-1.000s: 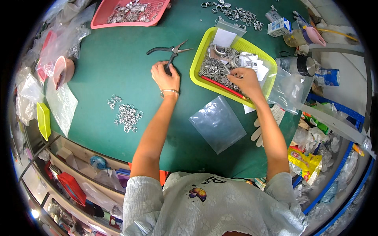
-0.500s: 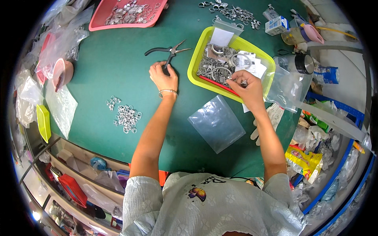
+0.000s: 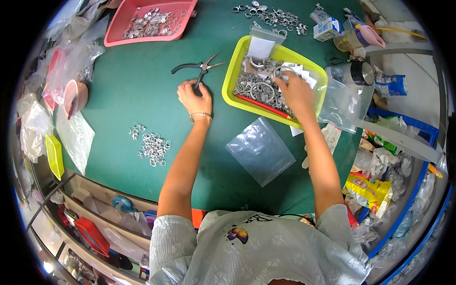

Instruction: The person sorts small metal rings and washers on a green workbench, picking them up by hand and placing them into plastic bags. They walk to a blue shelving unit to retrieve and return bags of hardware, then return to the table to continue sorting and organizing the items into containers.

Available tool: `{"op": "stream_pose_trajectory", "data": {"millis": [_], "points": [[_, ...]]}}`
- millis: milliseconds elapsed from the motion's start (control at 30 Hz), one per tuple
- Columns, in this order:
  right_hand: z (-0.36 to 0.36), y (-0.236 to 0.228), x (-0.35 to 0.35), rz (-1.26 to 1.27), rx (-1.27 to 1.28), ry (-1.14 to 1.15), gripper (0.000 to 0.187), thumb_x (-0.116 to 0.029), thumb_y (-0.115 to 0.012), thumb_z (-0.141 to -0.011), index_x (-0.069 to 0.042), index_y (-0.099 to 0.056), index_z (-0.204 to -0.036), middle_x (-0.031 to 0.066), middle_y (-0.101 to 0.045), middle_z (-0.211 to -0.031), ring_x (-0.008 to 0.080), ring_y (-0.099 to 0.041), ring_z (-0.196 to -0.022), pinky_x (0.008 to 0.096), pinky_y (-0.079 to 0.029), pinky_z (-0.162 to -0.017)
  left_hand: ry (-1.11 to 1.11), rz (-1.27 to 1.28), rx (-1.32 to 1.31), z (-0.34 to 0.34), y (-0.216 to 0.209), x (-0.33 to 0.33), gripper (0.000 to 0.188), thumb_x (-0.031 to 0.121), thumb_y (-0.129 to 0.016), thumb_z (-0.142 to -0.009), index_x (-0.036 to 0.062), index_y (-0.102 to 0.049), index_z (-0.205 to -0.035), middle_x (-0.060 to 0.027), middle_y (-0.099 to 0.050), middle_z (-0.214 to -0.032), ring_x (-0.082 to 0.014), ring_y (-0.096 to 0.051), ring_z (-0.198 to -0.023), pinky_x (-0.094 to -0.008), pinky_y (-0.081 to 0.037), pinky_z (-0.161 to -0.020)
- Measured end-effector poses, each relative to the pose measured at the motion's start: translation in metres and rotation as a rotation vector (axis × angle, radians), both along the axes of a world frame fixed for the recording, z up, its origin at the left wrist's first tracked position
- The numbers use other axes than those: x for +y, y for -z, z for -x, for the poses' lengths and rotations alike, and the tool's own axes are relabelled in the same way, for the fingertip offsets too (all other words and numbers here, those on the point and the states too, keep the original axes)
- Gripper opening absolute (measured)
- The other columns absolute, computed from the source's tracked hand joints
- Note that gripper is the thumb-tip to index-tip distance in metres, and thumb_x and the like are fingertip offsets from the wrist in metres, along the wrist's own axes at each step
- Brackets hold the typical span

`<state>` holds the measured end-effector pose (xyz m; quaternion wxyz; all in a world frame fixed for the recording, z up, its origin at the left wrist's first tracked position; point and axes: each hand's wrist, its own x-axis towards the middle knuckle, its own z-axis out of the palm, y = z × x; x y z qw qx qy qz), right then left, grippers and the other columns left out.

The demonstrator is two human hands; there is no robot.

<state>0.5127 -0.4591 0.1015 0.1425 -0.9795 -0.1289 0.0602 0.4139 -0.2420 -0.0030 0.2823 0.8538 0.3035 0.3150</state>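
On the green tabletop, my left hand (image 3: 194, 99) is closed around a dark handle of the pliers (image 3: 203, 70); their jaws spread apart, pointing to the upper right. My right hand (image 3: 298, 95) reaches into the yellow-green basket (image 3: 228, 90), fingers bent downward and a little apart beside a silver bangle (image 3: 264, 92). Nothing shows between those fingers, though their tips are partly hidden. Loose silver rings (image 3: 244, 84) fill much of the basket, along with white paper slips (image 3: 260, 47). A red stick-like thing (image 3: 263, 105) lies along the basket's near side.
A clear plastic bag (image 3: 261, 151) lies before the basket. Small rings (image 3: 154, 148) are heaped left of my forearm. Farther back are a pink basket (image 3: 116, 28) of metal pieces and more loose rings (image 3: 275, 18). A lidded jar (image 3: 356, 74) stands at right.
My right hand has moved from the basket's near side farther in, toward the bangles. My left hand stays on the pliers. The whole view has shifted slightly.
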Motion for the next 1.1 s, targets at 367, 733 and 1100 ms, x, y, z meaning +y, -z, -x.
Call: {"op": "stream_pose_trajectory", "data": {"millis": [367,733,1100], "points": [[0.04,0.015,0.012,-0.361,0.23,-0.226,0.016,-0.022,-0.061,-0.077,-0.009,-0.064,-0.084,0.0143,-0.061,-0.067,0.0313,-0.06,-0.063,0.041,-0.046,-0.057,0.021,-0.017,0.0,0.0,0.0,0.0,0.015,0.009,-0.059,-0.073,0.0026,-0.054,-0.086,-0.0142,-0.05,-0.092,-0.0317,-0.046,-0.089,-0.0407,-0.036,-0.079],[0.007,0.004,-0.01,0.142,0.084,-0.269,0.027,-0.02,-0.066,-0.072,-0.006,-0.061,-0.095,0.0164,-0.062,-0.074,0.0318,-0.061,-0.072,0.0411,-0.047,-0.06,0.015,-0.042,0.012,0.0,0.002,0.001,0.016,0.01,-0.059,-0.073,0.0018,-0.054,-0.086,-0.0147,-0.05,-0.09,-0.0323,-0.046,-0.088,-0.0411,-0.036,-0.079],[-0.024,-0.007,-0.016,-0.291,0.411,-0.21,0.023,-0.02,-0.064,-0.073,-0.012,-0.065,-0.095,0.0122,-0.063,-0.082,0.027,-0.06,-0.078,0.0352,-0.047,-0.068,0.019,-0.035,0.023,0.001,0.001,0.0,0.017,0.011,-0.059,-0.073,0.0023,-0.055,-0.087,-0.0153,-0.05,-0.093,-0.0326,-0.046,-0.09,-0.0413,-0.037,-0.08]]}}
